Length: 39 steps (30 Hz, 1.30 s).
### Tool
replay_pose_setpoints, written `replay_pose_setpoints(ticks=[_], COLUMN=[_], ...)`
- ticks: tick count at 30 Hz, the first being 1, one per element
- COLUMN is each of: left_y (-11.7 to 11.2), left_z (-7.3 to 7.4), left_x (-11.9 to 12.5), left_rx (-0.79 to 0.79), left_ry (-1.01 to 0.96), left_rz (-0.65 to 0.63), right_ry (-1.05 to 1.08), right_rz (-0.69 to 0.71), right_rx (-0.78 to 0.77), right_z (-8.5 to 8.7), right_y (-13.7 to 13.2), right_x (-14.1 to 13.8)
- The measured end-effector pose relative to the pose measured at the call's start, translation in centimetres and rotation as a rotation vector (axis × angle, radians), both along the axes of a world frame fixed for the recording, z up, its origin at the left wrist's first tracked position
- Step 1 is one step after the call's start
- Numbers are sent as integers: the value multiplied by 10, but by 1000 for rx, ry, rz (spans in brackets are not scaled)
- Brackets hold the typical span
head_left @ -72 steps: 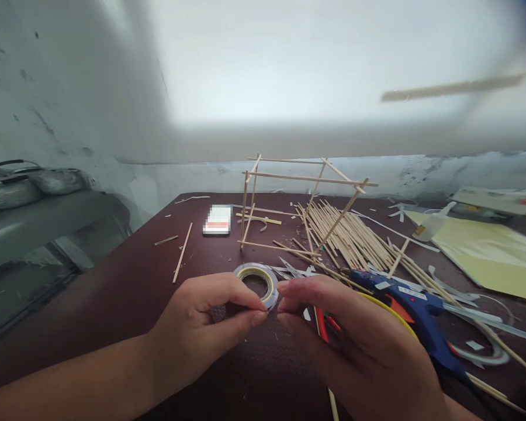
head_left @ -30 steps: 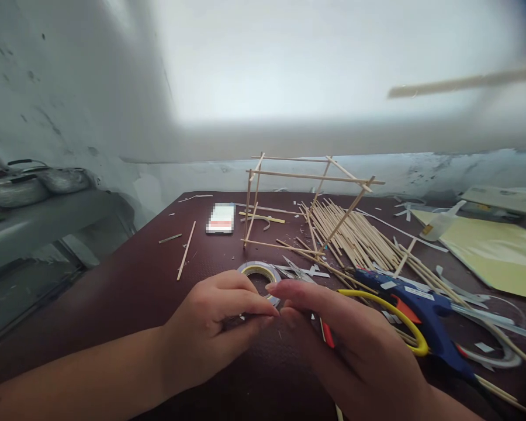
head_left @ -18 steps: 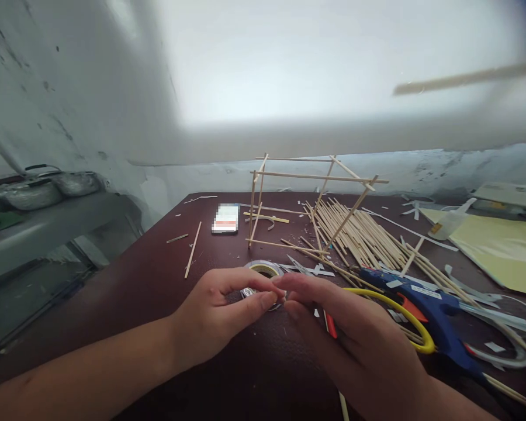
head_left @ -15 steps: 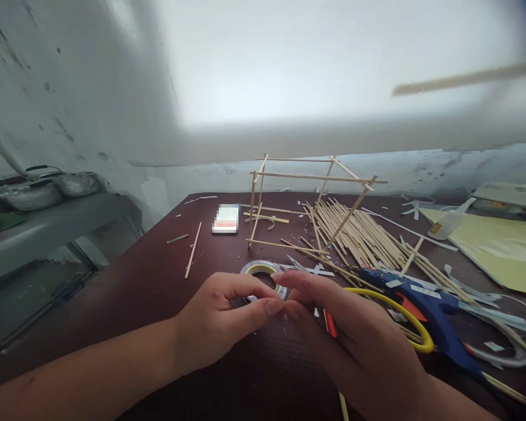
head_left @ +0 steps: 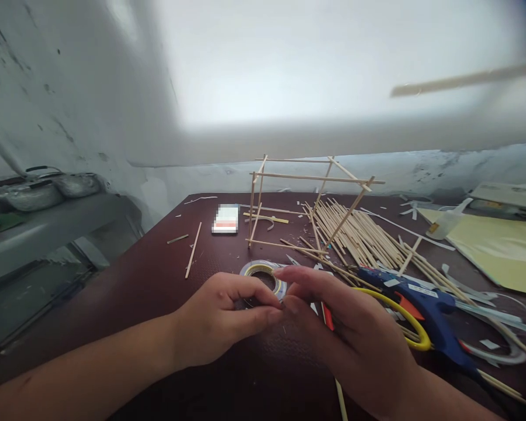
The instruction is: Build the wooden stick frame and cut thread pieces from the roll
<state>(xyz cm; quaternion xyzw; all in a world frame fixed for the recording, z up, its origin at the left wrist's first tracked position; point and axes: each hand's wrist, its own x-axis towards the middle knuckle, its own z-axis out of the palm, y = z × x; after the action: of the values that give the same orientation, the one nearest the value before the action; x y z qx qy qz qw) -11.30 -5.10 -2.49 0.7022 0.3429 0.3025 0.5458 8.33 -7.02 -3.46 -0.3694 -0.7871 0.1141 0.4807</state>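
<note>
Tape roll (head_left: 263, 271) lies flat on desk (head_left: 158, 275), near stick frame (head_left: 307, 204). Left hand (head_left: 221, 318) is pinched on its near rim, and right hand (head_left: 350, 333) fingertips are closed on the same spot. Risks: grip slips and the roll skids into the frame, or the right wrist bumps glue gun (head_left: 421, 304).

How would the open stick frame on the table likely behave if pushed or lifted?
The stick frame is probably light, being thin sticks around open space, so a nudge may slide it across the table. It is likely fragile: the sticks meet only at small joints, and one leans.
</note>
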Motion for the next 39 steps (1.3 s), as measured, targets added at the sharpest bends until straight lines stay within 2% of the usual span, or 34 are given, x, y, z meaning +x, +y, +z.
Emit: replay_pose_setpoints(ticks=[4,10,14,18,24,27,30,32,34,35,38,39], left_y=[4,21,35,40,33,29,23,17,11,8,2,2], left_z=[10,37,60,83,110,118,120,119,117,116,111,109], left_x=[-1,0,-8,-15,-1,9,15,16,15,14,10,9], left_rx=[49,160,212,255,299,421,557,609,651,676,660,613], left_ry=[-154,-388,-482,-570,-652,-602,-498,-388,-284,-254,-278,-314], left_rz=[100,283,346,394,396,419,476,496,506,512,497,486], right_ry=[89,-20,-31,-36,59,218,459,495,453,482,774,805], right_rz=[15,78,88,126,53,-27,-51,-6,-5,63,395,442], right_rx=[-63,-253,-253,-237,-155,-1,186,173,83,-30,-438,-489], right_z=[-1,-15,-13,-10,-12,4,40,66,86,91,91,87], right_y=[9,23,23,22,23,15,3,-3,-5,-4,6,10], right_x=[1,-3,-4,-5,-9,-3,3,-1,-12,-20,-50,-60])
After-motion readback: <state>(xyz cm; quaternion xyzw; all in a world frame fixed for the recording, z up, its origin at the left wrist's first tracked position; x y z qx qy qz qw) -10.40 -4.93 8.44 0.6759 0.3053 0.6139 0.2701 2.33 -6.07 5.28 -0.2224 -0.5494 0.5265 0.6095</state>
